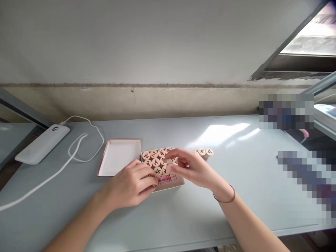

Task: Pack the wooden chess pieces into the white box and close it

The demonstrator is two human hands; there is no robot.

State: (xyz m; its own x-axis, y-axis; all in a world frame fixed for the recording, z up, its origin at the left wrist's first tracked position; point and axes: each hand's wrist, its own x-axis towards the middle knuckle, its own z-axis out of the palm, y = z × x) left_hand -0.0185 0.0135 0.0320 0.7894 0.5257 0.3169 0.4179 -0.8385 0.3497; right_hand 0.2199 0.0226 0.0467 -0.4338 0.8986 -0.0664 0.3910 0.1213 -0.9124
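Note:
A shallow box (180, 182) holds rows of round wooden Chinese chess pieces (156, 162) marked with red and black characters. Its near part shows a bare bottom with red printing. My right hand (193, 164) is over the box's right side, pinching one Chinese chess piece (169, 161) on edge between thumb and fingers. At the left wall of the box, my left hand (133, 183) has its fingers bent over the side, the tips among the near-left pieces and partly hidden. Just beyond my right hand stand short stacks of more pieces (209, 152), partly covered by it.
The box's lid (120, 157) lies inside up to the left. A white power strip or similar device (43, 143) with a white cable (52, 182) occupies the grey desk's (162, 224) left end. A wall rises behind the desk; blurred patches hide things at right.

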